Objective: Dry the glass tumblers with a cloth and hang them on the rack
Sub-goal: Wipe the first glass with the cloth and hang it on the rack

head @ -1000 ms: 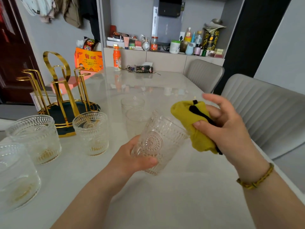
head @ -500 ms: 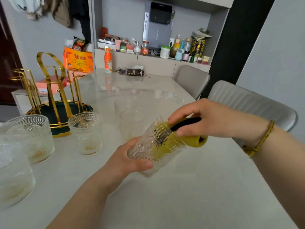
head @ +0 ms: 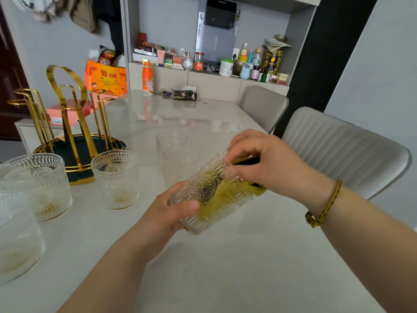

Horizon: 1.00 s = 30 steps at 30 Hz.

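Note:
My left hand (head: 171, 213) grips an embossed glass tumbler (head: 212, 195) by its base, tilted with its mouth toward the right, above the white table (head: 225, 267). My right hand (head: 270, 166) holds a yellow cloth (head: 255, 188) pushed inside the tumbler, fingers curled at the rim. Most of the cloth shows only through the glass. A gold rack (head: 67, 123) on a dark round tray stands at the left with bare hooks. Several other tumblers stand upright: one beside the rack (head: 116, 179), two at the far left (head: 42, 186) (head: 15, 233), two behind the held glass (head: 171, 141) (head: 180, 163).
Two grey chairs (head: 338, 150) (head: 264, 105) line the table's right side. An orange bottle (head: 147, 79), keys and a dark tissue pack (head: 184, 94) lie at the far end. A cluttered shelf runs behind. Bare tabletop lies in front of my arms.
My right hand brought the yellow cloth from beside the tumbler into its mouth and pushed it deeper inside. My left hand kept holding the glass, tilting it more.

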Tool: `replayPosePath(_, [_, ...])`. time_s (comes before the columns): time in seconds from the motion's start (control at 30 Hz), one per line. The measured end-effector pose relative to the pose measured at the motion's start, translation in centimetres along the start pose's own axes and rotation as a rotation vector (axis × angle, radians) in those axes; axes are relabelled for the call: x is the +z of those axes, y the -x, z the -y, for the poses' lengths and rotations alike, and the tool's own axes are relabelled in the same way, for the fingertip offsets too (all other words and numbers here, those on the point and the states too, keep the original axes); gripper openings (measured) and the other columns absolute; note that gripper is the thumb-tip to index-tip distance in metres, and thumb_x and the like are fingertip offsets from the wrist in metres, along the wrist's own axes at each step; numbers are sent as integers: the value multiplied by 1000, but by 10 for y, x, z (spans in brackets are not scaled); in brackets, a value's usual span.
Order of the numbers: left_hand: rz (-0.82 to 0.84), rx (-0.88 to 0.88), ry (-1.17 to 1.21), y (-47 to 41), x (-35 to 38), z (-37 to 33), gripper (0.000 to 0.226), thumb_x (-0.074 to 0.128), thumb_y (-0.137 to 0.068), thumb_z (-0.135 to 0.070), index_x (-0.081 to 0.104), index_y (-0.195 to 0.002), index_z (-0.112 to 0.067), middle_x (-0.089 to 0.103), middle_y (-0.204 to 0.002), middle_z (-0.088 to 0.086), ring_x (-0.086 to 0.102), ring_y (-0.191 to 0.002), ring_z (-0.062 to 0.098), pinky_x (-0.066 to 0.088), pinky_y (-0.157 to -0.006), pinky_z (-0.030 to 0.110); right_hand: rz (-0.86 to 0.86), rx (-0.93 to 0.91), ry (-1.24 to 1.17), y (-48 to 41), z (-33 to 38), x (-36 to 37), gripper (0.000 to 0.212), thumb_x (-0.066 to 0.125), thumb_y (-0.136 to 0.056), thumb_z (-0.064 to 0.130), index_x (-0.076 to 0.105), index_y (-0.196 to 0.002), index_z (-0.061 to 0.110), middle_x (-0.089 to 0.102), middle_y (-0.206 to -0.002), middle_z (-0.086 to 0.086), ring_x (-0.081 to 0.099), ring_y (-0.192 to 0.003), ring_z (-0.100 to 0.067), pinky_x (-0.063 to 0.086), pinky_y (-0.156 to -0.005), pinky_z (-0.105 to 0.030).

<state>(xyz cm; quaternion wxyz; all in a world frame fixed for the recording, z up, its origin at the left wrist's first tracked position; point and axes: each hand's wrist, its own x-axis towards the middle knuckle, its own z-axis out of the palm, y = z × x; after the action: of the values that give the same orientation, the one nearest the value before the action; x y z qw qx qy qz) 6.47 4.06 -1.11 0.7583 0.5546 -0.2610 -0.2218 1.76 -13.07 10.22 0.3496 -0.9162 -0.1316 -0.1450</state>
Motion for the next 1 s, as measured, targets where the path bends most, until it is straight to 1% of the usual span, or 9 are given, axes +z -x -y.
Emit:
replayPosePath(0.1, [35, 8, 35, 1, 0, -3, 108, 84, -33, -57, 52, -125, -11, 60, -124, 16, 58, -112, 31, 52, -81, 38, 115, 33, -87, -2, 4, -5, 5, 70, -75, 13, 68, -74, 18, 66, -87, -5, 61, -76, -13, 49, -77, -22])
replayPosePath(0.17, [73, -3, 52, 3, 2, -6, 98, 82, -37, -59, 58, -122, -16, 63, -121, 12, 62, -103, 26, 55, -71, 32, 357, 86, -62, -5, 2, -14, 19, 64, -71, 32, 68, -86, 22, 69, -97, -13, 63, -86, -24, 51, -83, -32])
replayPosePath(0.27, [130, -50, 105, 4, 3, -8, 74, 81, -30, -62, 72, -97, -33, 72, -99, -2, 68, -81, 15, 56, -61, 29, 641, 127, -147, -8, -2, -25, 35, 64, -75, 44, 60, -104, 27, 65, -108, 6, 61, -98, -3, 48, -86, -16])
replayPosePath(0.4, [131, -105, 177, 2, 2, -8, 70, 83, -20, -59, 75, -84, -32, 74, -87, -3, 70, -72, 14, 54, -53, 27, 759, 87, -144, -2, -3, -27, 56, 72, -67, 49, 53, -116, 29, 56, -128, -5, 54, -115, -16, 45, -96, -25])
replayPosePath(0.53, [108, -139, 202, 2, 1, -7, 72, 83, -22, -58, 76, -85, -26, 73, -83, 4, 68, -64, 17, 53, -49, 28, 560, -9, 107, 5, 1, -3, 41, 75, -71, 16, 62, -107, 29, 58, -102, 17, 55, -91, 4, 43, -78, -5])
replayPosePath(0.67, [62, -168, 202, 3, 6, -14, 42, 58, -57, -51, 74, -76, -16, 70, -67, 10, 63, -49, 21, 53, -43, 27, 402, 43, -185, 10, -2, 10, 30, 74, -68, 3, 65, -81, 29, 62, -80, 13, 56, -70, 7, 45, -64, -7])
replayPosePath(0.77, [-21, -101, 191, 3, 6, -13, 43, 52, -70, -56, 67, -96, -24, 72, -91, 5, 70, -69, 18, 57, -54, 30, 257, 151, -452, 16, -17, 19, 19, 78, -63, 13, 71, -69, 29, 67, -68, 13, 61, -67, 2, 47, -60, -14])
replayPosePath(0.87, [-78, 97, 58, 1, 1, -12, 69, 74, -51, -53, 48, -114, -53, 50, -133, -11, 59, -111, 11, 54, -85, 37, 108, 294, -764, 16, -25, 33, 18, 78, -57, 27, 71, -71, 19, 71, -71, 7, 66, -69, -6, 53, -64, -18])
replayPosePath(1.0, [-196, 242, -12, -1, -12, -13, 83, 82, -34, -32, 51, -109, -51, 66, -101, -19, 66, -90, 6, 53, -68, 21, 67, 321, -965, 9, -26, 55, 24, 75, -62, 31, 70, -79, 15, 73, -75, 3, 68, -69, -8, 53, -59, -18])
